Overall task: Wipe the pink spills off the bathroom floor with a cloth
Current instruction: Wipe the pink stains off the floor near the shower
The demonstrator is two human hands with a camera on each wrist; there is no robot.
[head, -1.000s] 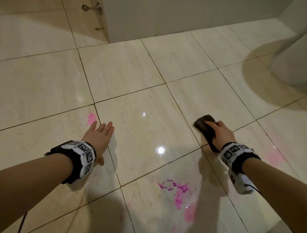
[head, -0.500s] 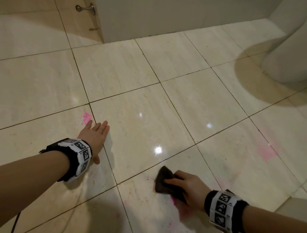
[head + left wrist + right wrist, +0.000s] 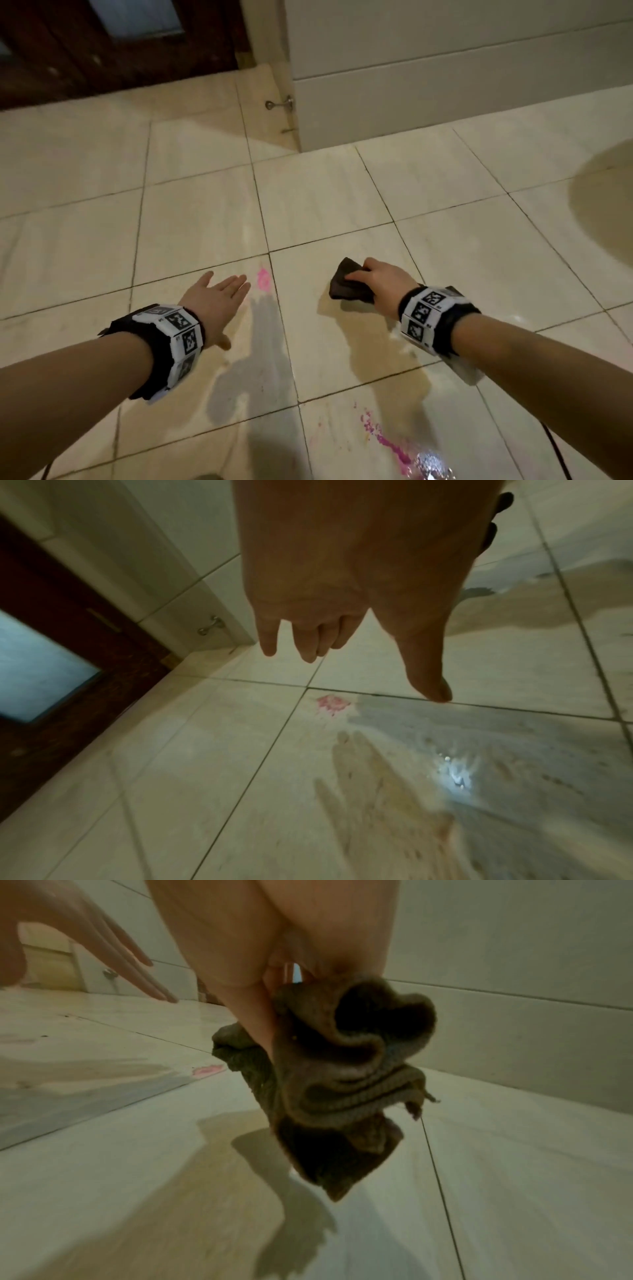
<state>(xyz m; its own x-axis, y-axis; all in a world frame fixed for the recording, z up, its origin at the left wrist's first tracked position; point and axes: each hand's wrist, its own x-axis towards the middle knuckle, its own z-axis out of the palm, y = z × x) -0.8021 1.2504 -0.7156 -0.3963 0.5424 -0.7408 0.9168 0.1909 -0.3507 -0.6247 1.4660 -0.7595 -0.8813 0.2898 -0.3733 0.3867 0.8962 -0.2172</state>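
My right hand [image 3: 380,284] grips a crumpled dark brown cloth [image 3: 346,286] just above the beige tiled floor [image 3: 342,205]. In the right wrist view the cloth [image 3: 342,1083] hangs from my fingers [image 3: 260,1010] over its own shadow. A small pink spill [image 3: 263,279] lies at a tile joint, to the left of the cloth. My left hand [image 3: 219,298] hovers open with straight fingers, right beside that spot [image 3: 332,704]. A larger streaky pink spill [image 3: 387,442] lies on the near tile, below my right arm.
A dark wooden door [image 3: 102,44] stands at the far left and a white tiled wall [image 3: 445,68] at the back. A metal door stop [image 3: 279,103] juts from the wall's corner. The near tiles shine wet. A thin black cable [image 3: 555,452] trails at the lower right.
My right hand has carried the cloth from the near pink spill forward to the tile beside the small spot. The left hand has lifted off the floor. The view has tilted up.
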